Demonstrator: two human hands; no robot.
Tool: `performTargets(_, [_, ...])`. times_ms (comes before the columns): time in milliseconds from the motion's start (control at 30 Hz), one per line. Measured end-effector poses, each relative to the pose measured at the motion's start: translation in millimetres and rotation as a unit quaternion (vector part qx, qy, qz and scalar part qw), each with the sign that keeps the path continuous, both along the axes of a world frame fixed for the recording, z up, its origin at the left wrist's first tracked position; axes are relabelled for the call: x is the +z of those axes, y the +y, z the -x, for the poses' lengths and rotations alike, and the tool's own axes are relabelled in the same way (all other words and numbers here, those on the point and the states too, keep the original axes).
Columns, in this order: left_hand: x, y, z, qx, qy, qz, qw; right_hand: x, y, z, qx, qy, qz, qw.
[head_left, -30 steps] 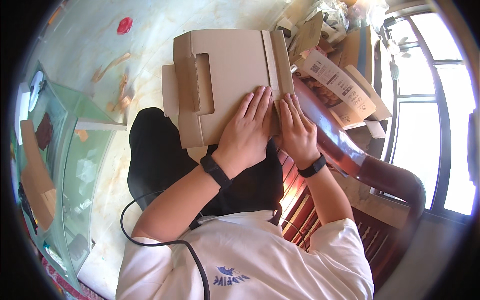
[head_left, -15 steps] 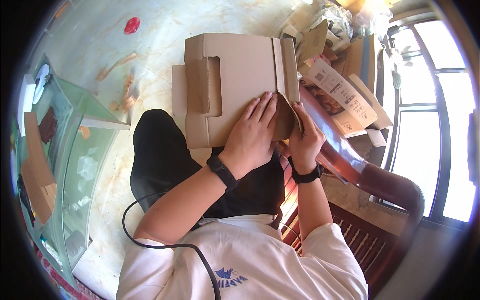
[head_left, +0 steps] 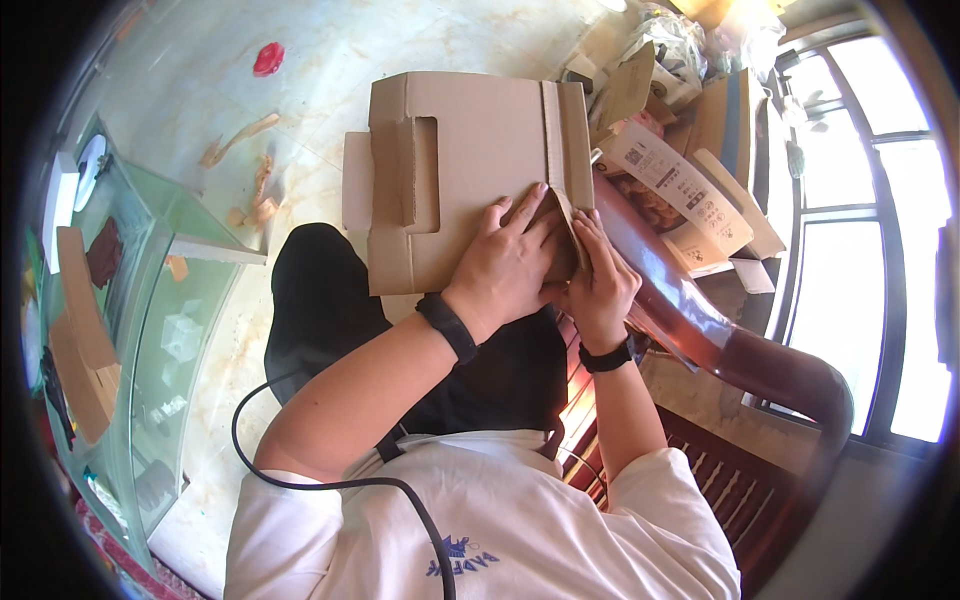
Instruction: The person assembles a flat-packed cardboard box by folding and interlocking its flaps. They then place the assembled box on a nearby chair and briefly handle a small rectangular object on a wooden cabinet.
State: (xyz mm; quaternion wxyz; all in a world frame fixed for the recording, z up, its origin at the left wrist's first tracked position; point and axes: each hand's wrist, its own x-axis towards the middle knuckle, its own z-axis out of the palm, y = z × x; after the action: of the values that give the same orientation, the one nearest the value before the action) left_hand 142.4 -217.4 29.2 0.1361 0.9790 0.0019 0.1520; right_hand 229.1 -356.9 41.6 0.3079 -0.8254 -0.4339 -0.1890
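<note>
One brown cardboard piece (head_left: 485,140) was over the far edge of my lap (head_left: 480,395). My left hand (head_left: 500,265) rested unclenched and spread at the piece's near right corner; my right hand (head_left: 603,290) grasped the one narrow flap (head_left: 574,140) along its right edge, by that same corner. I wore two black wristbands (head_left: 447,328). One red object (head_left: 268,59) lay on the floor (head_left: 330,45) beyond the cardboard's far left corner.

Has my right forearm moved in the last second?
Yes, to the left: your right forearm now lies farther from the bend of the dark red armrest.
</note>
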Motion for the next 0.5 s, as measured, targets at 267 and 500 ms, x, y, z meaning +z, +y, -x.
performTargets(267, [1.5, 2.9, -10.0, 0.005, 0.006, 0.010, 1.000, 0.2, 0.4, 3.1, 0.010, 0.013, -0.017, 1.000])
performTargets(500, [0.7, 3.4, -18.5, 0.020, 0.017, 0.064, 0.998, -0.2, -0.9, 11.2, 0.001, 0.032, -0.046, 0.998])
